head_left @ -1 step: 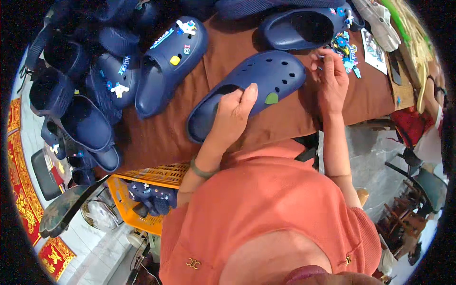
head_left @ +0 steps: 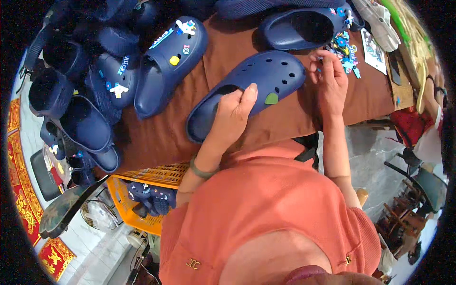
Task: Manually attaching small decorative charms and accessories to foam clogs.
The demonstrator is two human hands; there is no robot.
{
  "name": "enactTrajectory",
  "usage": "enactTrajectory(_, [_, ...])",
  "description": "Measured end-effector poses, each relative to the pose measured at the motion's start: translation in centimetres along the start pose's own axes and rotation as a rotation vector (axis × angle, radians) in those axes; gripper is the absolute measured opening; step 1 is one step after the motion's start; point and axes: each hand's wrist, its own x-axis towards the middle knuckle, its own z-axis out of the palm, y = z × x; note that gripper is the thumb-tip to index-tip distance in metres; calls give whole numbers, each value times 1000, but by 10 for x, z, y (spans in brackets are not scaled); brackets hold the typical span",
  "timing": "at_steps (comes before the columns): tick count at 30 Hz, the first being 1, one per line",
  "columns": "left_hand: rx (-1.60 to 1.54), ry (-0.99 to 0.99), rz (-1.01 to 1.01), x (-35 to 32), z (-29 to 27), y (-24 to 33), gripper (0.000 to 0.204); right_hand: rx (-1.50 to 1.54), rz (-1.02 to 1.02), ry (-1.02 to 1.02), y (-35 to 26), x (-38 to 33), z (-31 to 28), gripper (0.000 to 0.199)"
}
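Observation:
A navy blue clog (head_left: 273, 71) with round holes in its upper lies on the brown cloth (head_left: 190, 118) in front of me. My left hand (head_left: 235, 111) grips it at the opening, thumb on top and fingers inside the shoe. A green patch-like charm (head_left: 271, 99) sits on its side. My right hand (head_left: 330, 78) is raised just right of the toe, fingertips drawn together around something small that I cannot make out. Behind that hand lies a pile of colourful shoe charms (head_left: 343, 47). Left of the held clog rests another navy clog (head_left: 173, 61) bearing white, yellow and blue charms.
Many navy clogs (head_left: 88, 121) are heaped at the left. Another clog (head_left: 299, 29) lies at the back. An orange basket (head_left: 123, 204) with decorated clogs stands below the table's front edge. A printed card (head_left: 374, 51) lies at the right, near a person's foot (head_left: 430, 95).
My right hand has shifted very slightly near the clog's toe, its fingers a little differently bent. My left hand and the clog stay in place.

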Motion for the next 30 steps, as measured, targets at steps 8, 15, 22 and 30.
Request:
enactTrajectory(8, [-95, 2, -64, 1, 0, 8, 49, -603, -443, -418, -16, -28, 20, 21])
enactTrajectory(15, [100, -5, 321, -4, 0, -17, 27, -958, -723, -757, -8, -18, 28, 55])
enactTrajectory(22, [413, 40, 580, 1, -3, -31, 18, -916, -1129, -574, 6, -14, 35, 43])
enactTrajectory(30, [-229, -32, 36, 0, -1, -10, 46, -888, -1139, -472, 17, -23, 36, 34])
